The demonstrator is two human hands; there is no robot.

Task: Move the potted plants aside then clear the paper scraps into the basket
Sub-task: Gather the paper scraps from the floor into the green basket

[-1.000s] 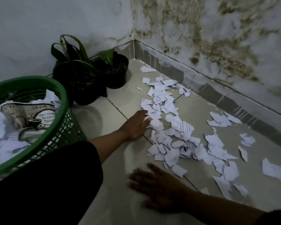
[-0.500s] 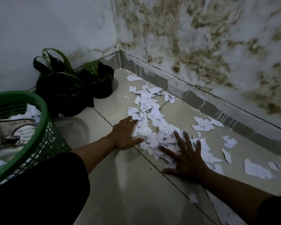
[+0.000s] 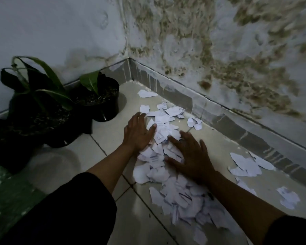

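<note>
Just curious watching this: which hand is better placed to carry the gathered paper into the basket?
Probably the left hand. It rests on the left edge of the scraps, on the side where the green basket shows at the frame's left edge. The right hand lies flat on the pile's far side from the basket.

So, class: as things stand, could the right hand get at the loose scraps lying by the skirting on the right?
Probably yes. The right hand lies flat on the main pile of paper scraps, and only bare floor tile separates it from the loose scraps near the skirting; nothing stands between.
</note>
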